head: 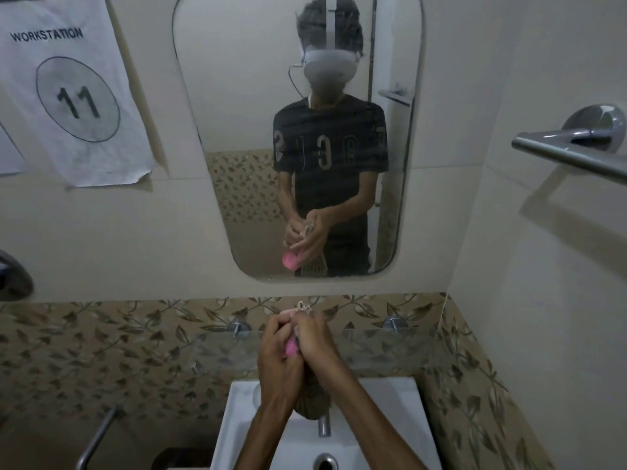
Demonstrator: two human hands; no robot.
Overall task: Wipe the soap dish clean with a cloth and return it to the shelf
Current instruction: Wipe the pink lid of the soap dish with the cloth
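A pink soap dish (290,347) shows only as a small patch between my two hands, held up above the sink. My left hand (276,354) is closed around its left side. My right hand (315,344) presses a beige striped cloth (314,401) against the dish; the cloth hangs down below my hands and a frayed corner sticks out above them. The glass shelf (373,347) runs along the tiled wall just behind my hands. The mirror (237,96) reflects the same grip, pink dish low in the left hand.
A white sink (390,418) with a chrome tap (324,425) lies directly below. Two chrome brackets (238,327) hold the shelf. A towel bar (570,154) juts from the right wall. A "Workstation 11" sheet (68,89) hangs upper left; a metal handle (98,439) sits lower left.
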